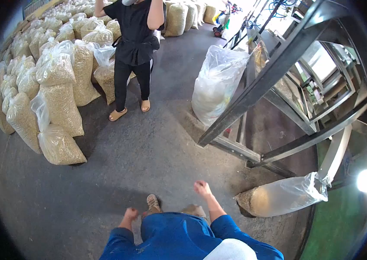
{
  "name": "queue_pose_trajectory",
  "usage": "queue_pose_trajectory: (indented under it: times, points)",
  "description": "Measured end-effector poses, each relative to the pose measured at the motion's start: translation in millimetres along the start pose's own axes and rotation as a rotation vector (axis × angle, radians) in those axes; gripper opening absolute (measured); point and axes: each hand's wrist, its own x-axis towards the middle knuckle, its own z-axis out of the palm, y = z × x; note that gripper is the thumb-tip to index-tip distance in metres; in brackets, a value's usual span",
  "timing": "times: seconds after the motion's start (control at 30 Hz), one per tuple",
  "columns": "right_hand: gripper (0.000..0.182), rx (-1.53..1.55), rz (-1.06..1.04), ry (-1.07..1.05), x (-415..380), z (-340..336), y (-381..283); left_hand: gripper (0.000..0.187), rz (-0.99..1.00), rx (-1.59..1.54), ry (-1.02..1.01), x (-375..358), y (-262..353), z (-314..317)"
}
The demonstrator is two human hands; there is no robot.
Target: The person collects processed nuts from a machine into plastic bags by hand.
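My left hand (131, 213) hangs low beside my body, its fingers curled in, with nothing seen in it. Further forward and to the right is my right hand (202, 188), also closed and with no object showing. Neither hand touches anything. Closest to the right hand is a clear plastic bag (278, 197), partly filled with pale grain-like pieces at its lower end. Its mouth is at the end of a pale chute (339, 149).
Many filled clear bags (60, 145) are stacked at the left and back. A person in black (133, 52) stands ahead with raised arms. A metal frame (261, 86) rises at the right, beside a large plastic sack (216, 89). Grey floor (148, 147) lies between.
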Motion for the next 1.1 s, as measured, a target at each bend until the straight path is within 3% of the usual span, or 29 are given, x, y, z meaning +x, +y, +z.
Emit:
queue_pose_trajectory:
  times: [0.03, 0.17, 0.27, 0.3, 0.37, 0.5, 0.53, 0.6, 0.7, 0.73, 0.77, 0.8, 0.93, 1.1]
  points:
    - [0.034, 0.013, -0.062, 0.006, -0.3, 11.1, -41.4, 0.03, 0.07, -0.082, 0.045, 13.1, 34.3, -24.9]
    - [0.035, -0.035, -0.127, -0.013, 56.6, 12.6, -65.5, 0.024, 0.139, -0.465, 0.177, 66.8, 147.3, -99.6]
    - [0.035, -0.208, 0.168, 0.035, 86.0, 0.9, -10.7, 0.021, 0.187, -0.491, 0.16, 81.3, 211.3, -134.4]
    - [0.035, -0.135, 0.216, 0.113, 94.0, -6.1, 7.9, 0.021, 0.18, -0.506, 0.165, 89.3, 234.0, -138.4]
    - [0.035, -0.417, 0.593, -0.089, 94.8, -25.6, 41.2, 0.022, 0.165, -0.514, 0.135, 123.7, 250.2, -136.3]
    - [0.033, -0.464, 0.778, 0.094, 86.7, -43.2, 11.9, 0.021, 0.011, -0.482, 0.047, 140.5, 265.8, -127.9]
    - [0.032, -0.329, 0.729, 0.051, 107.0, -52.2, 25.5, 0.02, -0.026, -0.386, 0.024, 137.5, 277.8, -128.1]
    - [0.025, -0.325, 0.778, 0.276, 138.5, -58.4, -19.7, 0.019, -0.071, -0.235, -0.019, 137.1, 290.5, -134.3]
    - [0.025, -0.572, 0.241, 0.132, 234.8, -66.1, -16.3, 0.017, -0.071, -0.054, -0.063, 152.3, 342.1, -158.2]
    - [0.031, -0.695, 0.149, 0.127, 278.5, -58.9, -21.1, 0.017, -0.073, -0.009, -0.074, 160.5, 359.5, -166.6]
    - [0.032, -0.416, 0.447, 0.097, 307.1, -62.0, -72.7, 0.016, -0.071, 0.028, -0.077, 171.0, 376.7, -175.6]
    - [0.034, -0.361, 0.452, 0.155, 339.2, -54.0, -93.8, 0.016, -0.067, 0.064, -0.084, 180.1, 394.2, -183.2]
    - [0.037, -0.143, 0.197, 0.207, 422.1, -26.4, -210.3, 0.014, -0.014, 0.164, -0.118, 237.2, 469.8, -206.7]
    - [0.039, -0.105, 0.025, 0.209, 478.3, 1.0, -266.2, 0.013, 0.095, 0.149, -0.198, 346.7, 598.8, -219.6]
